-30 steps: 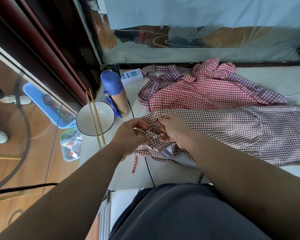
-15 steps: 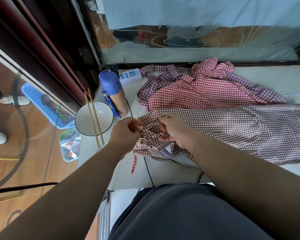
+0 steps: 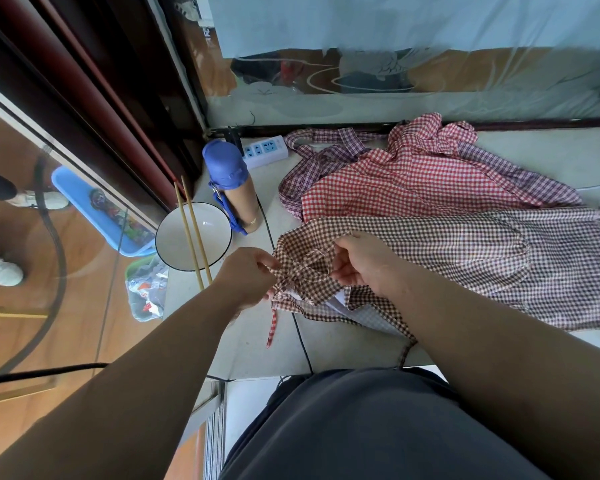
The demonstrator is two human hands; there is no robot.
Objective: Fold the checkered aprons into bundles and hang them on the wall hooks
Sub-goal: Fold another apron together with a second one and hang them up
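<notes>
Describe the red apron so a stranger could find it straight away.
Start at the pale counter below the glass panel. Near its back edge, right of the blue-capped bottle, lies the red apron. Its bright red-and-white checks set it apart from the brown-checked apron in front of it.

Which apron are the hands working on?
The brown apron, nearest the person: the left hand and right hand both pinch its left end. The red apron lies untouched behind it.
</notes>
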